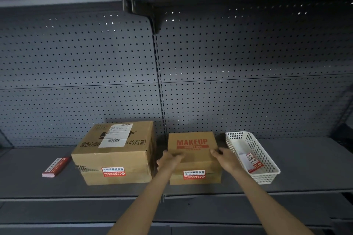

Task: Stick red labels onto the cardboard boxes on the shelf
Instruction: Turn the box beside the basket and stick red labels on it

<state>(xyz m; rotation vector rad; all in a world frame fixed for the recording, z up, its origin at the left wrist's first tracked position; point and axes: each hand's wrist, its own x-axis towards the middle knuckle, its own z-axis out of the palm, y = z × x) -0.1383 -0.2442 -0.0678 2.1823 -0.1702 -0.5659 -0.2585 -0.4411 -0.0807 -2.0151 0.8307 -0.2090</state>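
Gripping the MAKEUP box [193, 150] at its upper front corners, the left hand [168, 160] and right hand [225, 158] each curl fingers over an edge. It stands on the shelf [305, 158], a red label [193, 174] already on its front. Judged step: squaring it up. Next: release, then draw from the label stack [55, 167].

Two labelled boxes [114, 158] [192, 151], one basket [265, 178], one label stack [55, 167].
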